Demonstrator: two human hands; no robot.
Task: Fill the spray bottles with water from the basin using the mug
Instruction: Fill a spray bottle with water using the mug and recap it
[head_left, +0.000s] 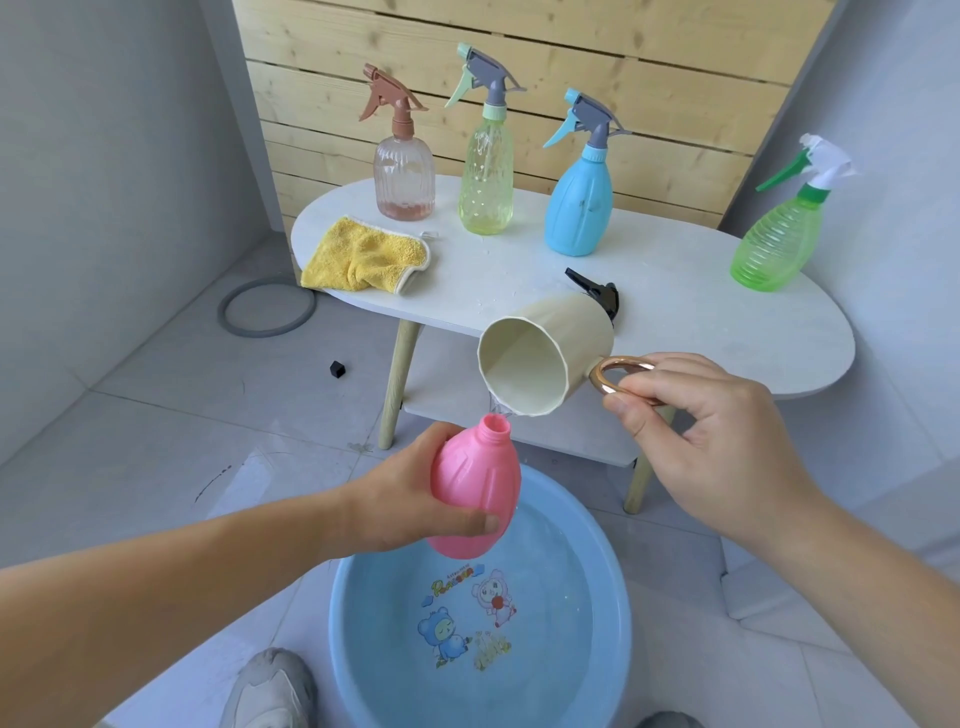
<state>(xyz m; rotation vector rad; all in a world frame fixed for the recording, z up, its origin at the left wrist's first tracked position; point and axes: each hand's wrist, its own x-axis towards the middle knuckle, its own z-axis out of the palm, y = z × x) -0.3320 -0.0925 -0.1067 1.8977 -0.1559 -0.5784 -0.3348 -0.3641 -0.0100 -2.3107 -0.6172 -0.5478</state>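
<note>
My left hand (410, 499) grips a pink bottle (475, 483) with no spray head, tilted, over the blue basin (608, 597) of water. My right hand (701, 431) pinches the gold ring handle of a cream mug (540, 358), tipped on its side. A thin stream of water runs from the mug's lip into the bottle's open neck. A black spray head (597, 291) lies on the white table (701, 312) behind the mug.
Several spray bottles stand on the table: a clear pink one (404, 176), a yellow-green one (485, 176), a blue one (577, 208), a green one (776, 244). A yellow cloth (363, 254) lies at the table's left end. A grey ring (266, 306) lies on the tiled floor.
</note>
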